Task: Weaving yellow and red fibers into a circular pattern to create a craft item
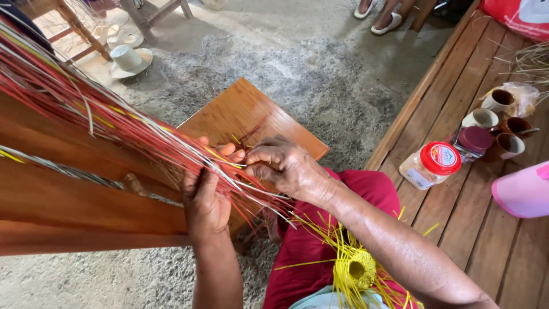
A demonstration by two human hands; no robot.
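Head view: a long bundle of red, white and yellow straw strands [114,123] is laid across a slanted wooden tabletop [240,111], so that the loose ends are fanned toward the lap. The bundle is clasped by the left hand [206,197], its grip closed around the strands, apparently to keep them taut and gathered. A few single strands are pinched by the right hand [283,166], fingertips pressed together. A small yellow woven piece [357,269] is rested on the red-clothed lap. A red-lidded jar [432,165] and mugs [483,118] are kept aside on a wooden bench.
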